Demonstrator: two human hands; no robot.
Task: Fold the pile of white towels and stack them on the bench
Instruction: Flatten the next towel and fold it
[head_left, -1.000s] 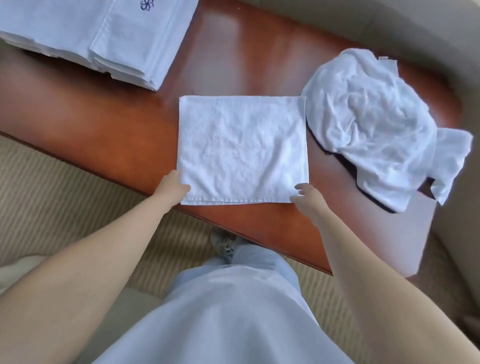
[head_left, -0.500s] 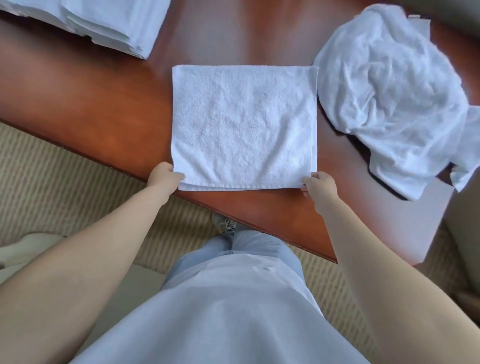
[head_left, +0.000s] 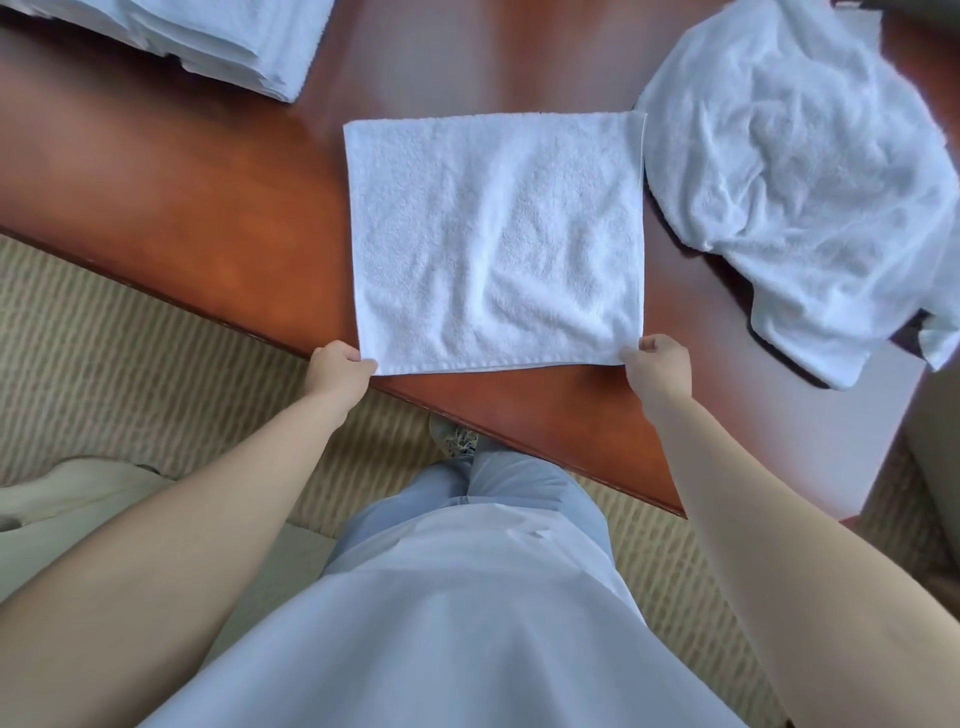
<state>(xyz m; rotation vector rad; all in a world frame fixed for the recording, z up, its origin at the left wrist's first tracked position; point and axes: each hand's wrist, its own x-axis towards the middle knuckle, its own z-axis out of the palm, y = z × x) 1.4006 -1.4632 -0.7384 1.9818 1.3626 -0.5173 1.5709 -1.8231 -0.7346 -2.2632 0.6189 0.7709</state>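
A white towel (head_left: 493, 239) lies flat and square on the reddish wooden bench (head_left: 182, 208), its near edge close to the bench's front edge. My left hand (head_left: 337, 366) pinches the towel's near left corner. My right hand (head_left: 657, 364) pinches the near right corner. A crumpled pile of white towels (head_left: 789, 171) lies to the right, touching the flat towel's right edge. A stack of folded white towels (head_left: 218, 36) sits at the far left, partly cut off by the frame.
The bench's front edge runs diagonally from left to lower right, over striped beige carpet (head_left: 130, 353). My legs and a shoe (head_left: 454, 441) stand close to that edge. A pale cushion (head_left: 62, 493) lies at lower left.
Both hands have closed on the towel's near corners; the right hand moved outward to the corner. The camera has tilted down and closer, so the bench things sit higher in view.
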